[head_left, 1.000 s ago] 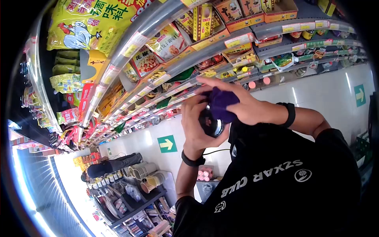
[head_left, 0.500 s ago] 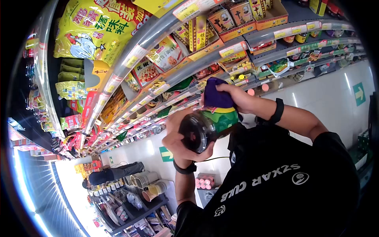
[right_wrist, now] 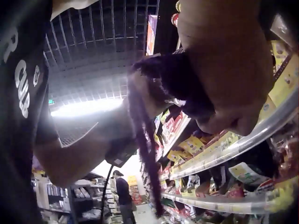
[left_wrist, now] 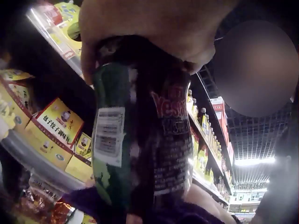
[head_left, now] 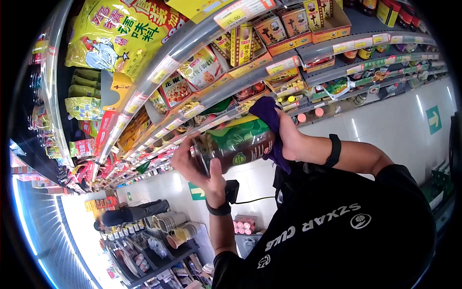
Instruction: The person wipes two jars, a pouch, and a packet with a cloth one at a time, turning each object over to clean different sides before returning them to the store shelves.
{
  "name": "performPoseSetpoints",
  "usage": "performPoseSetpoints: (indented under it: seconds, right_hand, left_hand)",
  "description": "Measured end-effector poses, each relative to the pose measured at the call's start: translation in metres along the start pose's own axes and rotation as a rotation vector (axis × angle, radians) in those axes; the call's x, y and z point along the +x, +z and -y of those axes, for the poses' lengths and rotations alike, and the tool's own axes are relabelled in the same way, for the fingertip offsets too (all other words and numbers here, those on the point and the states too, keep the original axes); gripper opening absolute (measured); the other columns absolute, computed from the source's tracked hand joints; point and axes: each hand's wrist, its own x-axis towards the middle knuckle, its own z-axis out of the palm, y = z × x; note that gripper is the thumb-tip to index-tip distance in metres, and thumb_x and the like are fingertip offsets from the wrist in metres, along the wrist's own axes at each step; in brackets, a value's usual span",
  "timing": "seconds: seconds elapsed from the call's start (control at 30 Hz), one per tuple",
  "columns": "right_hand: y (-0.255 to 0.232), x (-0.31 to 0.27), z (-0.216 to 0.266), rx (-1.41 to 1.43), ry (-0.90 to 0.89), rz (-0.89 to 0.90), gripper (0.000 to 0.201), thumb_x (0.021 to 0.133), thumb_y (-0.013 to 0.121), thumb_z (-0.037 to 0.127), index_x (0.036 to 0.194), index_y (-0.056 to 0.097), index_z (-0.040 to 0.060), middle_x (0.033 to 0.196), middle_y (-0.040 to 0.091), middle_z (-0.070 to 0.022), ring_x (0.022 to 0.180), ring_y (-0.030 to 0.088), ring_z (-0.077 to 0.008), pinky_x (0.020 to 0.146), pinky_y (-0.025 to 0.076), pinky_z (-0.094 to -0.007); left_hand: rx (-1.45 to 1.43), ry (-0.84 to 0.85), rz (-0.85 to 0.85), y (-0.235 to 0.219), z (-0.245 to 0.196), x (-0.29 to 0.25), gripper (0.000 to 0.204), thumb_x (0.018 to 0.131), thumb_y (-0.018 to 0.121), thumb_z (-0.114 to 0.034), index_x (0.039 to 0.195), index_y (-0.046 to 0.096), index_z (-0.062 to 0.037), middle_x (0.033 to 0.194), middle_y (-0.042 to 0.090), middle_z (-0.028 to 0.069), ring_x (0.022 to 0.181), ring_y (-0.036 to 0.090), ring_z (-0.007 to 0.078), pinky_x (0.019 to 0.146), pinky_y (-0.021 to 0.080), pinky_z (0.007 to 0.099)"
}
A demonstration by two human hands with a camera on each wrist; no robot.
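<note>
A large dark jar with a green label lies nearly sideways between the hands in the head view. The left hand grips its left end, thumb along the near side. At the other end the right hand holds a purple cloth against the jar; the cloth hides that end. The left wrist view shows the jar with a barcode, the left hand round its top and the cloth below. In the right wrist view, the right hand has its fingers curled into the cloth.
Shelves of seasoning packets and boxes run along the left and top. A large yellow bag stands at upper left. Farther off are a person in dark clothes, a rack of goods and a tiled floor.
The jar has turned from end-on to lengthwise, showing its label. My left hand has shifted left, and the cloth now covers the jar's right end instead of its near part.
</note>
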Motion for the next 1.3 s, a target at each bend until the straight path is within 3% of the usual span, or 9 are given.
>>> performPoseSetpoints:
  seconds: [0.07, 0.23, 0.37, 0.6, 0.77, 0.97, 1.1, 1.2, 1.3]
  right_hand:
    - [-0.013, 0.009, -0.005, -0.035, 0.083, 0.023, 0.055, 0.093, 0.022, 0.046, 0.121, 0.055, 0.0119, 0.113, 0.061, -0.0044, 0.093, 0.06, -0.0233, 0.073, 0.05, -0.0395]
    - [-0.015, 0.016, -0.002, 0.027, 0.146, 0.074, 0.067, 0.091, 0.016, 0.053, 0.128, 0.047, 0.0063, 0.125, 0.054, -0.0169, 0.111, 0.055, -0.0328, 0.093, 0.044, -0.0467]
    - [-0.007, -0.001, 0.0, 0.053, 0.344, 0.113, 0.071, 0.09, 0.012, 0.056, 0.127, 0.048, 0.0069, 0.122, 0.055, -0.018, 0.107, 0.056, -0.0345, 0.087, 0.046, -0.0498]
    - [-0.015, 0.001, -0.011, -0.043, 0.555, 0.292, 0.072, 0.09, 0.013, 0.06, 0.127, 0.047, 0.0086, 0.12, 0.055, -0.0198, 0.102, 0.057, -0.0401, 0.074, 0.049, -0.061]
    - [0.0, -0.005, -0.002, -0.014, 0.286, 0.108, 0.066, 0.093, 0.013, 0.052, 0.132, 0.044, 0.0074, 0.129, 0.052, -0.0151, 0.118, 0.051, -0.029, 0.101, 0.039, -0.0435]
    - [0.016, -0.013, 0.003, 0.07, -0.01, 0.116, 0.061, 0.093, 0.02, 0.048, 0.128, 0.047, 0.0063, 0.126, 0.053, -0.0139, 0.114, 0.053, -0.0288, 0.1, 0.04, -0.0435]
    - [0.011, -0.01, 0.005, 0.065, 0.046, 0.097, 0.058, 0.093, 0.023, 0.046, 0.124, 0.05, 0.0056, 0.12, 0.057, -0.0136, 0.108, 0.056, -0.0285, 0.098, 0.041, -0.0437]
    - [0.005, -0.008, 0.004, 0.031, 0.159, 0.083, 0.055, 0.094, 0.022, 0.042, 0.121, 0.051, 0.0046, 0.117, 0.059, -0.0139, 0.106, 0.058, -0.0283, 0.095, 0.044, -0.0437]
    - [0.016, -0.022, 0.005, -0.115, 0.276, 0.0, 0.056, 0.096, 0.018, 0.044, 0.123, 0.05, 0.0064, 0.119, 0.058, -0.0133, 0.108, 0.057, -0.0281, 0.093, 0.046, -0.0438]
  left_hand:
    - [-0.031, -0.049, 0.073, -0.002, -0.002, 0.003, 0.071, 0.072, 0.066, -0.047, 0.118, 0.044, 0.0037, 0.114, 0.045, 0.0133, 0.104, 0.049, 0.0237, 0.09, 0.041, 0.0357]
    - [0.057, -0.021, 0.361, -0.006, -0.021, 0.02, 0.076, 0.064, 0.068, -0.04, 0.121, 0.044, 0.0037, 0.117, 0.051, 0.0175, 0.107, 0.05, 0.0264, 0.094, 0.038, 0.0372]
    - [0.011, -0.011, 0.428, -0.01, -0.021, 0.025, 0.085, 0.06, 0.072, -0.044, 0.124, 0.047, 0.006, 0.119, 0.052, 0.0192, 0.109, 0.052, 0.0262, 0.094, 0.039, 0.0369]
    - [-0.574, -0.169, 0.457, 0.004, -0.018, 0.028, 0.104, 0.046, 0.088, -0.043, 0.125, 0.043, 0.0062, 0.117, 0.054, 0.0165, 0.108, 0.055, 0.0248, 0.095, 0.042, 0.0359]
    - [-0.208, -0.043, 0.147, 0.007, -0.028, 0.016, 0.094, 0.052, 0.085, -0.034, 0.126, 0.042, 0.0045, 0.12, 0.05, 0.0122, 0.108, 0.053, 0.0212, 0.096, 0.04, 0.034]
    - [-0.276, -0.287, -0.062, 0.027, -0.042, 0.007, 0.099, 0.062, 0.081, -0.03, 0.137, 0.024, -0.0009, 0.128, 0.04, 0.0137, 0.117, 0.045, 0.0225, 0.098, 0.038, 0.0344]
    - [-0.501, -0.186, 0.09, 0.024, -0.038, 0.005, 0.106, 0.062, 0.081, -0.04, 0.14, 0.019, -0.0017, 0.132, 0.036, 0.014, 0.12, 0.043, 0.0238, 0.1, 0.037, 0.0367]
    - [-0.527, -0.33, 0.467, 0.002, -0.015, 0.007, 0.106, 0.055, 0.085, -0.037, 0.137, 0.028, -0.0011, 0.131, 0.042, 0.0159, 0.121, 0.044, 0.0252, 0.1, 0.037, 0.039]
    - [-0.775, -0.367, 0.595, 0.007, -0.019, 0.011, 0.109, 0.049, 0.09, -0.037, 0.134, 0.033, -0.0005, 0.132, 0.043, 0.0187, 0.119, 0.046, 0.0271, 0.101, 0.037, 0.0398]
